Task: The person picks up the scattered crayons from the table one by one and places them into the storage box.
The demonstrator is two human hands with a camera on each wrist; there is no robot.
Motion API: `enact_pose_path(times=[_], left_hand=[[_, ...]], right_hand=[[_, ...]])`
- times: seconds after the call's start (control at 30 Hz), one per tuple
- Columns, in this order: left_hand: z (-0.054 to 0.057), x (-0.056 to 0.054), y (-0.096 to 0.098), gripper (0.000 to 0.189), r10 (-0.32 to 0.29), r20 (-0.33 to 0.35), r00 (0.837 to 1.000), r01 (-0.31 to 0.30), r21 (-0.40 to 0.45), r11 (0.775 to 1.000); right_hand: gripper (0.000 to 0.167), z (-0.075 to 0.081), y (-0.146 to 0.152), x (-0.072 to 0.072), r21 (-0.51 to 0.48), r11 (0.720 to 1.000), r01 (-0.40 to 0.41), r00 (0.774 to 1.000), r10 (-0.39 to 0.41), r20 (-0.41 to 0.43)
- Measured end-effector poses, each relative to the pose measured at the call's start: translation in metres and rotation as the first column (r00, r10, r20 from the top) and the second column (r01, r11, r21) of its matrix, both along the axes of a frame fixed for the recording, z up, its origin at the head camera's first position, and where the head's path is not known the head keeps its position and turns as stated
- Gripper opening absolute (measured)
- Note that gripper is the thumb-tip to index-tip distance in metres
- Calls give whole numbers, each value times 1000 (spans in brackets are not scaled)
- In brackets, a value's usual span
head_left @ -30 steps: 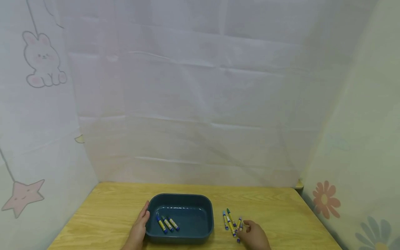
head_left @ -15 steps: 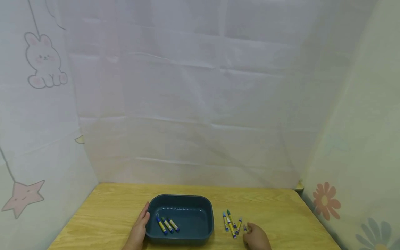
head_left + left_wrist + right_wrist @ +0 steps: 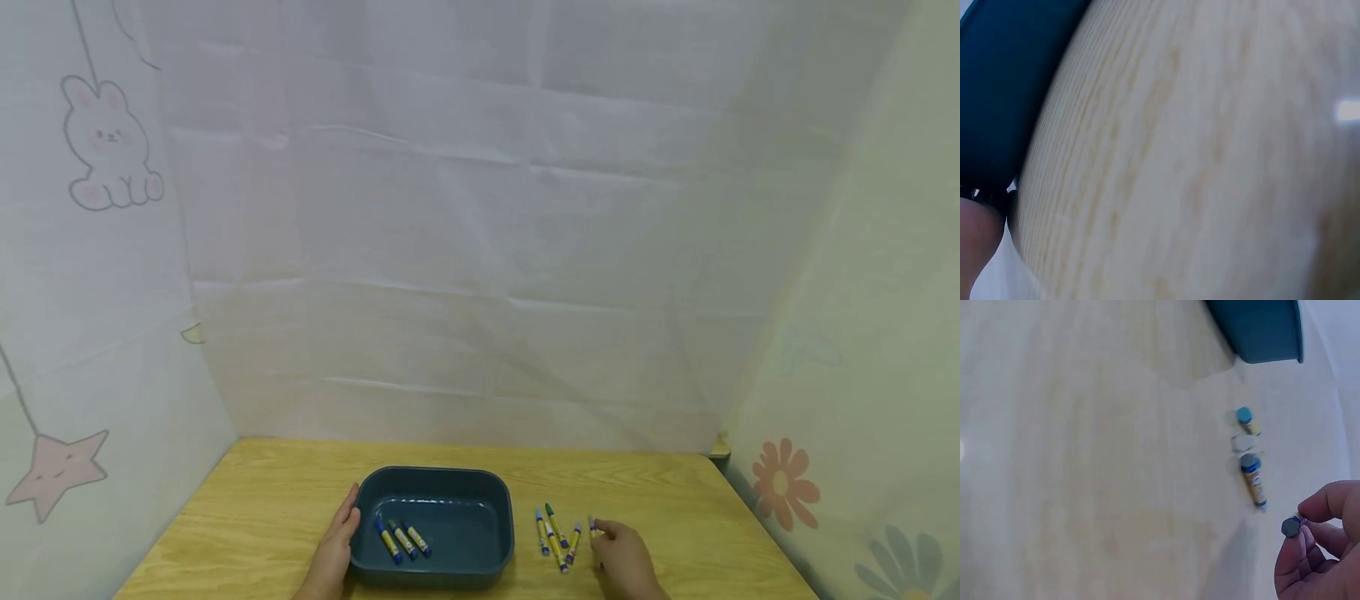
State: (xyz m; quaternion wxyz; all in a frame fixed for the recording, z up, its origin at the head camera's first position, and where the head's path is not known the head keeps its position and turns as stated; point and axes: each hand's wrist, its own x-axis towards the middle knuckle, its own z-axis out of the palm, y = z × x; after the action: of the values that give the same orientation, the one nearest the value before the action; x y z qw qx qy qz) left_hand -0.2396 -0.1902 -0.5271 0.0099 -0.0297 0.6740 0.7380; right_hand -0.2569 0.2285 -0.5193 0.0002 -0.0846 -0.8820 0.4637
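Dark teal tub sitting on a wood-grain table, with three crayons lying in the left part of it. Left hand is laid against the tub's left side, fingers pretty much straight. Right hand has a single crayon pinched between thumb and fingers, off to the right. Four other crayons lie in a loose bunch on the table, between tub and right hand, one green-tipped.

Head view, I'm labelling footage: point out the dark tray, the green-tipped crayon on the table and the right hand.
Dark tray (image 3: 465,530), head view: bare inner floor.
Green-tipped crayon (image 3: 557,526), head view: wrapper's middle.
Right hand (image 3: 624,558), head view: its back.
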Motion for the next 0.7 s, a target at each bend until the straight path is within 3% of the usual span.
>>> enact_pose_path(times=[0.37,0.7], left_hand=[[-2,-1,-1,60,3,-22,1000,-3,-1,1000],[-6,-3,0,60,20,-38,999,-21,-2,1000]], right_hand=[[50,35,-31,-20,-123,990,-67,992,53,-113],[48,51,-70,-32,-160,971,-180,974,153,-170]])
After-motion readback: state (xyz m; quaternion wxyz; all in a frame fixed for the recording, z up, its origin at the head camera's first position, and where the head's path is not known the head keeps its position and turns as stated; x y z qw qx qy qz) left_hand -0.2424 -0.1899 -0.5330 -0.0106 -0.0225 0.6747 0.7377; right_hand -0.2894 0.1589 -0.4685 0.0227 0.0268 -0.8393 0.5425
